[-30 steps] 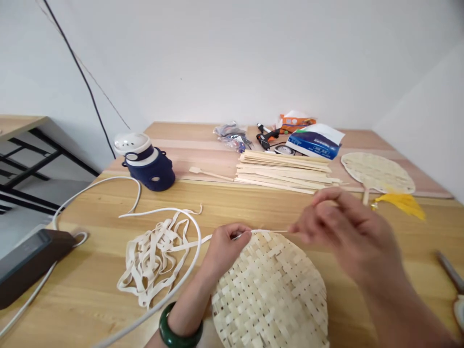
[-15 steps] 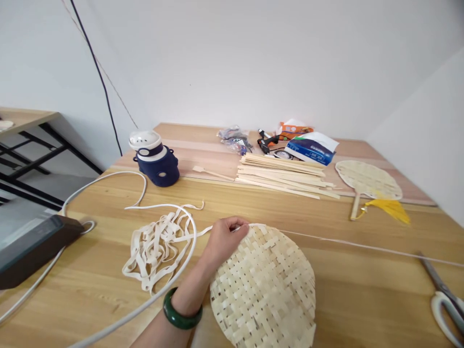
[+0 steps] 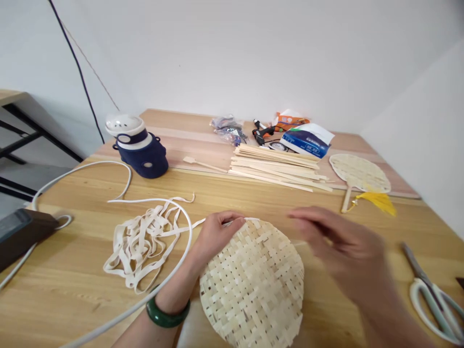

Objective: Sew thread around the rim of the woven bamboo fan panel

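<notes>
A round woven bamboo fan panel [image 3: 253, 285] stands in front of me, its lower part cut off by the frame. My left hand [image 3: 221, 234] pinches its upper left rim together with a cream fabric tape, which lies along the top edge. From that hand the tape runs left into a loose tangled heap [image 3: 141, 241] on the table. To the right of the panel, my right hand [image 3: 337, 246] hovers blurred, thumb and fingertips pinched. Whatever those fingers hold is too small or smeared to make out.
White-handled scissors [image 3: 431, 295] lie at the right. Behind are bamboo strips [image 3: 275, 166], a finished fan [image 3: 360, 172] with a yellow tassel, a glue gun [image 3: 263, 133], a tissue pack [image 3: 308, 140] and a blue bottle [image 3: 139, 147]. A white cable [image 3: 188, 227] loops across the left.
My right hand has come into view from the right, toward the panel. The thin thread stretched rightward from the rim no longer shows. My left hand keeps its grip; the view has shifted slightly.
</notes>
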